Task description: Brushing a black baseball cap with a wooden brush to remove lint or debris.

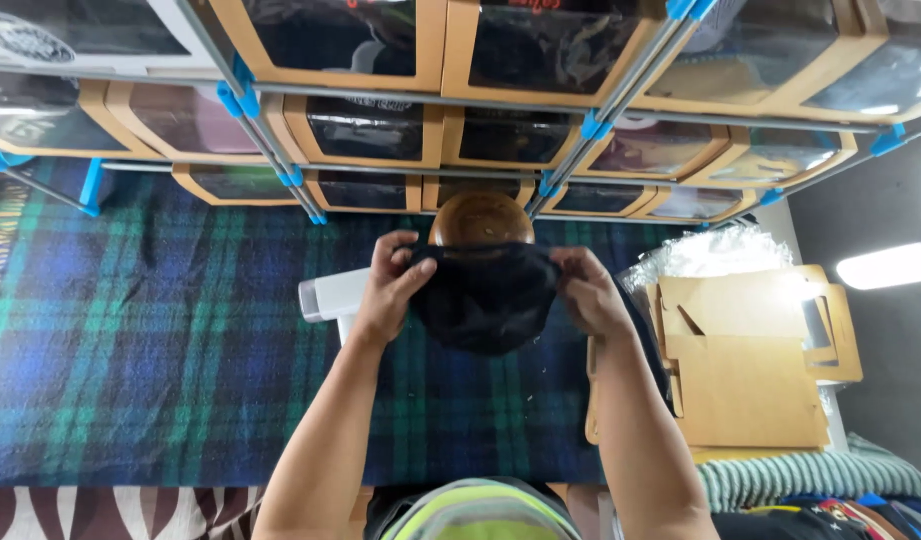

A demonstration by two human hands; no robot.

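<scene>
**Two hands stretch a black cap over a wooden dome**

While its fingers curl over the rim and the thumb presses from below, the left hand (389, 290) pinches the left edge of a black cap (486, 295). The right hand (593, 292) does the same at the opposite edge, fingers pressed together on the fabric, so the cap hangs taut between both hands above a plaid blanket (161, 350) in blue, green and black. Just behind the cap, touching or nearly touching its upper edge, stands a rounded wooden form (481, 218); whether the cap rests on it cannot be told. A white device (331, 296) lies on the blanket just beside the left wrist, partly hidden by the hand. To the right of the right forearm lies flat cardboard (746, 385), with a crinkled clear wrap (706, 252) behind it. Beyond the hands, along the top of the view, a rack (266, 140) of grey rods with blue joints carries rows of windowed cardboard boxes (366, 130), dark items showing through their panes. Near the bottom edge, a striped knit cloth (811, 475) sits well apart from the cap.
</scene>
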